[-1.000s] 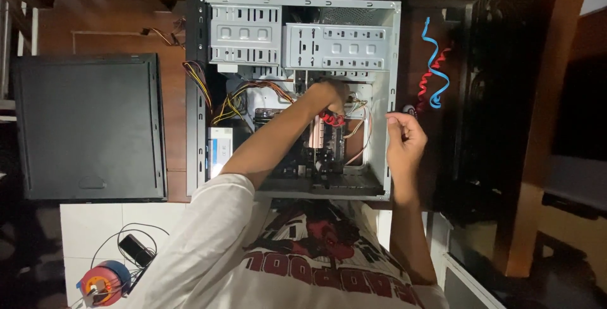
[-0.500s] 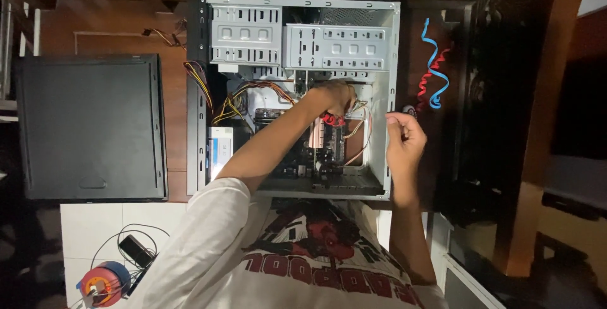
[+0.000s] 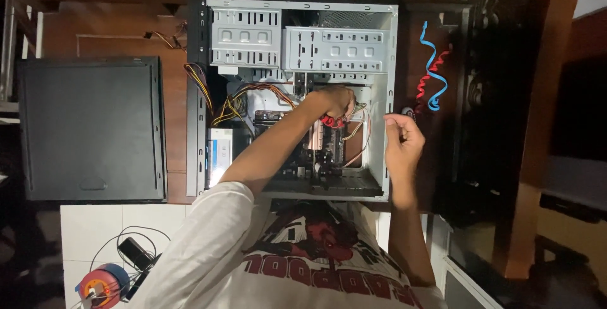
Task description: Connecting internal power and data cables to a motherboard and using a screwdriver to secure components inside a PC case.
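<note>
An open grey computer case (image 3: 392,62) lies on its side on a wooden surface. My left hand (image 3: 332,102) reaches inside it over the motherboard (image 3: 316,151) and is closed around a bunch of red cables (image 3: 330,121). My right hand (image 3: 401,141) hovers at the case's right wall with fingertips pinched together. Whether anything small sits between them is too small to tell. A small dark round part (image 3: 408,112) lies just beyond those fingertips.
Grey drive cages (image 3: 246,37) fill the top of the case, with yellow and orange wiring (image 3: 221,103) to the left. A black side panel (image 3: 91,129) lies left of the case. Red and blue cables (image 3: 432,75) lie right. A wire spool (image 3: 98,284) and black adapter (image 3: 133,252) sit on white tiles.
My left hand has shifted slightly to the right inside the case. My right hand has stayed at the case's right wall.
</note>
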